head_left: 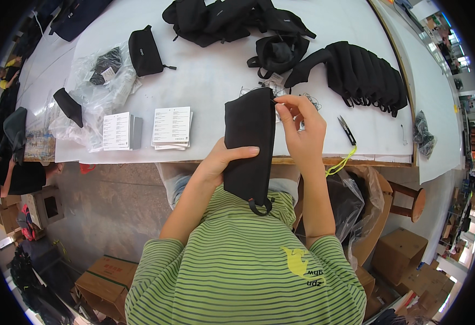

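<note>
A black fabric pouch (247, 127) with a small loop at its lower end is held upright in front of my body. My left hand (219, 161) grips it from the left side, thumb laid across its face. At the pouch's upper right corner, my right hand (301, 120) pinches thumb and forefinger together; what lies between them is too small to make out. Thin black strings (310, 101) lie tangled on the table just behind that hand. Thread snips (347, 130) on a yellow cord rest to its right.
Two stacks of white printed cards, one (171, 126) nearer the middle, stand on the white table. Beyond lie another black pouch (146, 52), a clear plastic bag (88, 103), a row of black pouches (365, 76) and piled black bags (216, 20). A wooden stool (411, 201) stands right.
</note>
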The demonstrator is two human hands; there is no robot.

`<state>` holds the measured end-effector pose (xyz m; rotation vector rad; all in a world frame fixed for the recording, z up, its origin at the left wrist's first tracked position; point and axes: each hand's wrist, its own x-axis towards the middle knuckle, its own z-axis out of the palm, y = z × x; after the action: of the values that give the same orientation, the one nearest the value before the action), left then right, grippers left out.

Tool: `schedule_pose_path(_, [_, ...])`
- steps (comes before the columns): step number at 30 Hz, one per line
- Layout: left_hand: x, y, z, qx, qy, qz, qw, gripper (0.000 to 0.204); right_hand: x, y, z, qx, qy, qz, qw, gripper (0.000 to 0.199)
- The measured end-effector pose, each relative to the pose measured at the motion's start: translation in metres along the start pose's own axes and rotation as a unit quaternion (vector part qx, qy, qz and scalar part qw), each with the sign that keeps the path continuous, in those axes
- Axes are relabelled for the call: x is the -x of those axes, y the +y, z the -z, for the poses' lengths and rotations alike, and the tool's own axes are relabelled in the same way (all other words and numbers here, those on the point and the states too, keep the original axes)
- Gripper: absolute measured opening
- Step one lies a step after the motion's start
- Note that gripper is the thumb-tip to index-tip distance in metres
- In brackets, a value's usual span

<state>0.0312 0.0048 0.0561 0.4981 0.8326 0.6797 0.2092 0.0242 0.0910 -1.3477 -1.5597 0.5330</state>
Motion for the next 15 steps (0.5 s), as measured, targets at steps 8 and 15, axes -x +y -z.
schedule_pose_path(8, [-0.005, -0.007, 0.015, 0.173, 0.025, 0.036, 0.984, 0.034, 0.005, -0.010, 0.000, 0.028, -0.069, 0.093, 0.993, 0.005])
schedule_pose_path(15, [-0.019, -0.003, 0.039, 0.290, -0.010, -0.014, 0.957, 0.033, 0.020, -0.040, 0.012, -0.033, -0.257, 0.119, 0.958, 0.009])
